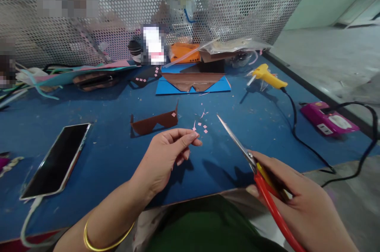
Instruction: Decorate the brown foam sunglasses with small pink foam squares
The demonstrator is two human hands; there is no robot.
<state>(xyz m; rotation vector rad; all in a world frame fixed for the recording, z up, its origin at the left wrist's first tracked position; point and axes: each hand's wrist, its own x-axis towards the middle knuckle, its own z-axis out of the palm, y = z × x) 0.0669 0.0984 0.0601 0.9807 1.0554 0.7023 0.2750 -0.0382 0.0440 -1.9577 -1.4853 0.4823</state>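
Observation:
My left hand (pixel 166 155) hovers over the blue table (pixel 103 145) with thumb and fingertips pinched on a tiny pink paper piece (pixel 198 141). My right hand (pixel 297 200) grips red-handled scissors (pixel 246 153), blades closed and pointing up-left. Just beyond my left hand stand brown paper glasses (pixel 154 122) with a pink square on one corner. Several small pink squares (pixel 202 126) lie scattered between the glasses and the scissor tips.
A phone (pixel 56 161) with a cable lies at the left. A yellow glue gun (pixel 268 76) and a pink power strip (pixel 328 118) sit at the right, their black cords trailing. Blue sheet with brown cut-out (pixel 192 82) lies behind; perforated metal screen backs the table.

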